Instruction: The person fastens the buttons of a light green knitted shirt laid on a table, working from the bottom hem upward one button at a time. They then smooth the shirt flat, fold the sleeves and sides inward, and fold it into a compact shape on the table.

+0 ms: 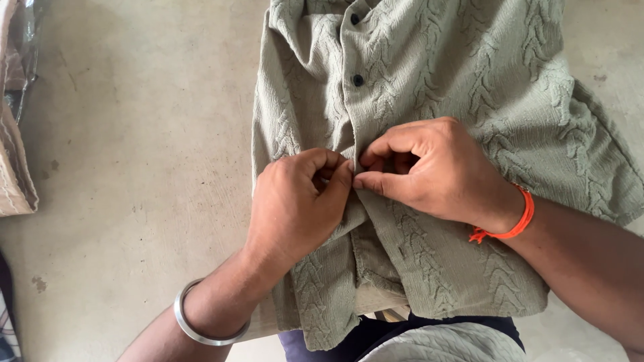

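At centre frame, a sage-green shirt (429,100) with a raised braided weave lies spread on a pale, scuffed surface (134,167), its collar cut off at twelve o'clock and one sleeve running out past three o'clock. Both hands meet on the front placket: the left hand (298,201) and the right hand (429,171) each have fingers closed in a pinch on the shirt's edge, touching one another, and whatever sits between the fingertips is hidden, so it cannot be told whether a button is there. Two dark buttons (357,80) show fastened toward twelve o'clock of the hands; below them the placket gapes open toward six o'clock. A steel bangle (201,322) circles the left wrist, an orange thread band (513,218) the right. A beige cloth bag (13,154), cropped at nine o'clock, keeps its contents out of sight.
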